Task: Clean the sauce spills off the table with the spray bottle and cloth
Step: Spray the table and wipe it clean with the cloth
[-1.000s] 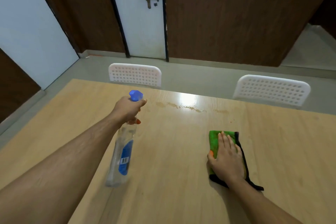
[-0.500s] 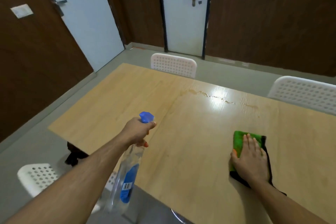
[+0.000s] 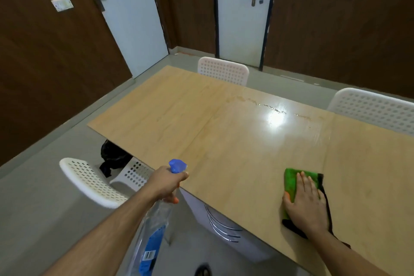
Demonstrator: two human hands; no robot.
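I'm seeing my left hand point(image 3: 167, 182) gripping the spray bottle point(image 3: 152, 233) by the table point(image 3: 179, 119) edge, right hand point(image 3: 307, 204) lying flat on the green cloth point(image 3: 290, 180), sauce spills point(image 3: 274, 108) streaking the far side, white chairs point(image 3: 223, 69) standing around.

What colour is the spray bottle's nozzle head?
Blue, on the spray bottle held by the left hand; head view.

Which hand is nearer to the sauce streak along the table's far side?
Right, narrowly. The right hand lies flat on the green cloth, on the table short of the sauce streak. The left hand grips the spray bottle past the table's left edge.
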